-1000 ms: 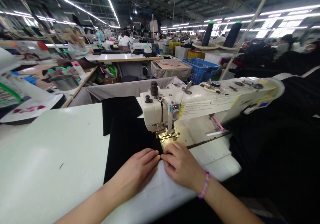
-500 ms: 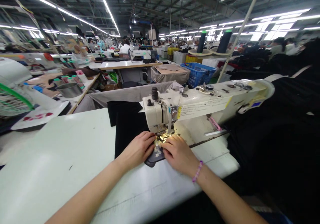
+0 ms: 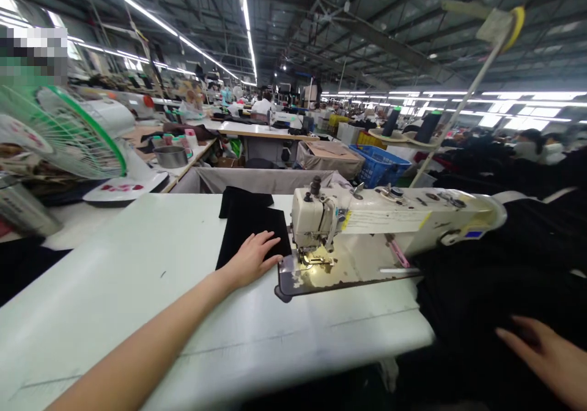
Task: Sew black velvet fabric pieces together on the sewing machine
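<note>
My left hand (image 3: 254, 260) rests with its fingers spread on the edge of a flat black cloth piece (image 3: 241, 227), just left of the sewing machine (image 3: 385, 215). Its thumb lies near the machine's metal bed plate (image 3: 348, 274). The lit presser foot (image 3: 316, 260) has no hand at it. Far to the right, my right hand (image 3: 548, 353) is at a heap of black fabric (image 3: 463, 319), thumb and forefinger apart. The other fingers of that hand are partly hidden against the dark cloth.
A white tabletop (image 3: 137, 270) spreads around the machine. A green and white fan (image 3: 77, 136) stands at the left, near a metal bowl (image 3: 170, 156). A thread-stand pole (image 3: 454, 114) rises behind the machine. A blue basket (image 3: 380, 164) sits beyond it.
My right hand has left the presser foot and moved far right to the black fabric heap. My left hand has drawn back left onto the black cloth. The view has turned left and tilted up.
</note>
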Demonstrator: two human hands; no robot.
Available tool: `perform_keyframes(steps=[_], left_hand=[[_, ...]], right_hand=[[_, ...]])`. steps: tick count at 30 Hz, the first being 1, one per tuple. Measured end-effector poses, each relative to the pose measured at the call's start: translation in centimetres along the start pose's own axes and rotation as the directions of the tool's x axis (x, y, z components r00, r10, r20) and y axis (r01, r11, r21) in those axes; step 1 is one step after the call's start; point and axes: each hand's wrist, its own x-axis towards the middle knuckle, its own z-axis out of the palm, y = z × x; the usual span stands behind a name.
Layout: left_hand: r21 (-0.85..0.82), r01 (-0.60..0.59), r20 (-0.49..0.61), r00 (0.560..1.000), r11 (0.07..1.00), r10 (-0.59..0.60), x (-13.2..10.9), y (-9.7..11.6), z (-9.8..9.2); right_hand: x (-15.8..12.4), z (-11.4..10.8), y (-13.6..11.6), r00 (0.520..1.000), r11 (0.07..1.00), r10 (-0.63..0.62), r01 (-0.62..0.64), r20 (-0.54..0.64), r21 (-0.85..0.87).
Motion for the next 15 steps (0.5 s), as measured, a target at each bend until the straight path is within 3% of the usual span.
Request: perform_keyframes(steps=[3,6,8,10,12,15], left_hand=[[0.016,0.018,0.018,1.0,1.0,-0.018,-1.5,-0.6,-1.4],[0.031,0.0,0.041,0.999,1.0,-0.001,-2.3,0.4,-1.9],[0.04,-0.014,0.061,0.998,0.999,0.011,-2.4,1.3,-1.9],[0.051,-0.024,0.076,0.997,0.998,0.02,-2.4,1.8,-1.8],[0.054,-0.05,0.099,0.994,0.997,0.045,-2.4,1.5,-1.8],[0.09,-0.106,0.089,0.991,0.99,0.098,-1.8,1.1,-1.4]], right_hand=[[-0.7,1.7,2.2,0.992,0.995,-0.025,0.013,0.124,0.097],[-1.4,2.9,1.4,0.996,0.992,-0.054,0.045,0.069,0.122],[-1.2,2.3,0.1,0.997,0.992,-0.035,0.026,0.075,0.121],[-0.6,0.5,-1.3,0.991,0.988,0.024,-0.043,0.133,0.145],[-0.3,-2.5,-3.0,0.99,0.975,0.086,-0.106,0.109,0.195],[-1.2,-7.2,-5.9,0.982,0.967,0.14,-0.108,-0.128,0.231]])
